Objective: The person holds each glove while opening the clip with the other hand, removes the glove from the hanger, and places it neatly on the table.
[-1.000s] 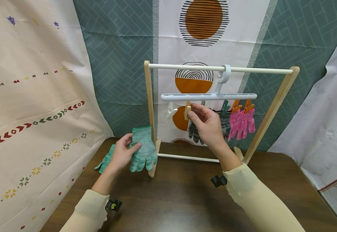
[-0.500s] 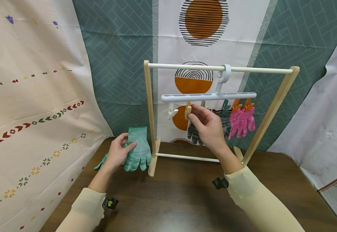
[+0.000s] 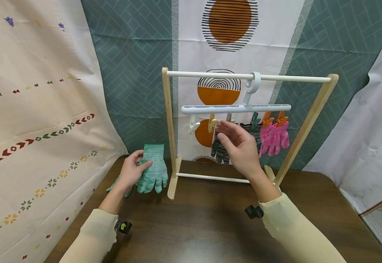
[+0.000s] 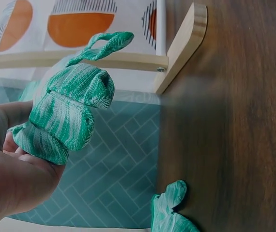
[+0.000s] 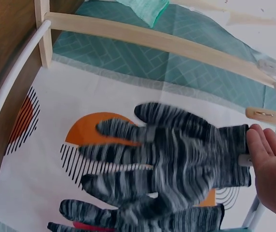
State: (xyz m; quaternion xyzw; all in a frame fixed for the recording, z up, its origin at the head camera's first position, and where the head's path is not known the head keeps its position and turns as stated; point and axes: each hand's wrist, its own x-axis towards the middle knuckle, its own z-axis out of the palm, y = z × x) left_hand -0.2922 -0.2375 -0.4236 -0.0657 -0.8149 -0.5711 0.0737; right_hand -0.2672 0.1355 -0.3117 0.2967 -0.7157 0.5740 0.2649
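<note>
My left hand point(image 3: 133, 171) pinches a green striped knit glove point(image 3: 153, 170) between thumb and fingers; the glove hangs fingers down. Another green glove point(image 4: 172, 208) lies on the table beneath, mostly behind that hand in the head view. My right hand point(image 3: 240, 148) is raised under the white hanger point(image 3: 217, 109), fingers loosely bent and holding nothing, beside the beige clothespin point(image 3: 212, 124). In the right wrist view its fingertips are by the cuff of a black-and-grey glove point(image 5: 186, 154), which a grey clothespin point(image 5: 245, 160) grips. Whether they touch the cuff, I cannot tell.
The hanger hooks over the white top bar of a wooden rack point(image 3: 168, 120). A white clothespin point(image 3: 193, 125) hangs at its left end. Further right, a dark green clothespin point(image 3: 255, 119) holds a second black-and-grey glove, and orange clothespins point(image 3: 281, 117) hold pink gloves point(image 3: 275, 138).
My right hand has come off the beige clothespin and shifted slightly right and down. My left hand has moved a little left with the green glove, away from the rack's post.
</note>
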